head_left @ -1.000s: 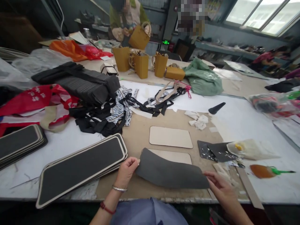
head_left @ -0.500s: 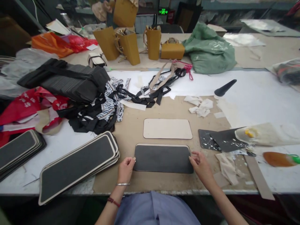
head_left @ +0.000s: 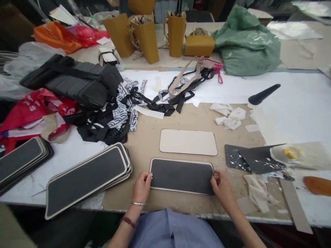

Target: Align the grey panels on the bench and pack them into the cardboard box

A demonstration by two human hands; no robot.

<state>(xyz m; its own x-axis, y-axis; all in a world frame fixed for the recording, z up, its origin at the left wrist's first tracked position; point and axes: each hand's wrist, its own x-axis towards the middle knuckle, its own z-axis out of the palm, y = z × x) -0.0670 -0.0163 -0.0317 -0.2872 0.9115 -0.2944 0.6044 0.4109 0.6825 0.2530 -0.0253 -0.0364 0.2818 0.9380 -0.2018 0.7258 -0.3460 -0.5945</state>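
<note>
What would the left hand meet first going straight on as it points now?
Likely the dark panel: the left hand is at its left end, though exact contact is unclear.

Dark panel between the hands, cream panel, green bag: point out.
Dark panel (head_left: 181,176), head view: middle of top.
Cream panel (head_left: 188,142), head view: middle of top.
Green bag (head_left: 248,50), head view: middle of front.

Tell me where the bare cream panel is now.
The cream panel lies right of centre in the head view, just beyond the dark sheet between left hand and right hand.
</note>
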